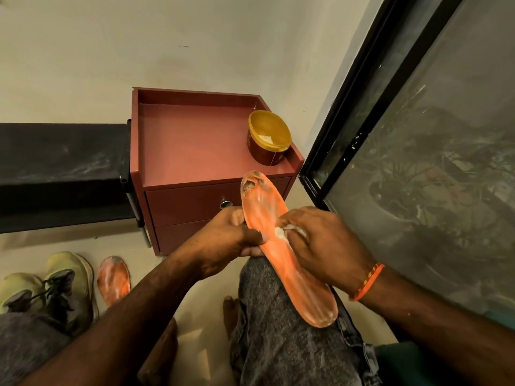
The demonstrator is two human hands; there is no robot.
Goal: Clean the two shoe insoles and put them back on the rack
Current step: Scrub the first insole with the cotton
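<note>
Head view: our left hand (223, 240) grips the worn orange foam insole (281, 246) across our knee; right fingers (295, 232) pinch a white wad (281, 232). We should rub firmly toward the grimy toe.

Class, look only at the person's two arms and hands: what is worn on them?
Both forearms are bare, with no sleeves showing. The right hand has an orange braided thread band around its wrist. The left hand shows no band, ring or glove.
</note>
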